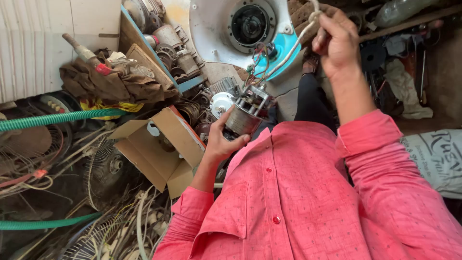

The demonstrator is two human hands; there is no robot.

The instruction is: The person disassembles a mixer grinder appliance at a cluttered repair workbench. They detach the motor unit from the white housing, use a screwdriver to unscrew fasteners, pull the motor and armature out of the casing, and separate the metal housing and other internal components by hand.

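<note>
My left hand (220, 139) grips a small electric fan motor (246, 111), a grey metal cylinder with copper windings and coloured wires at its top. A white cord (288, 52) runs up from the motor's wires to my right hand (337, 41), which is raised and closed around the cord's upper end. Behind the motor lies a white round fan housing (211, 24) with a black hub and a light blue part beneath it. My pink shirt fills the lower right of the view.
An open cardboard box (161, 149) sits left of my left arm. Wire fan guards (108, 166), green hoses (57, 118), brown rags (110, 82), spare motors (173, 45) and loose cables crowd the left side. A printed white sack (438, 154) lies at right.
</note>
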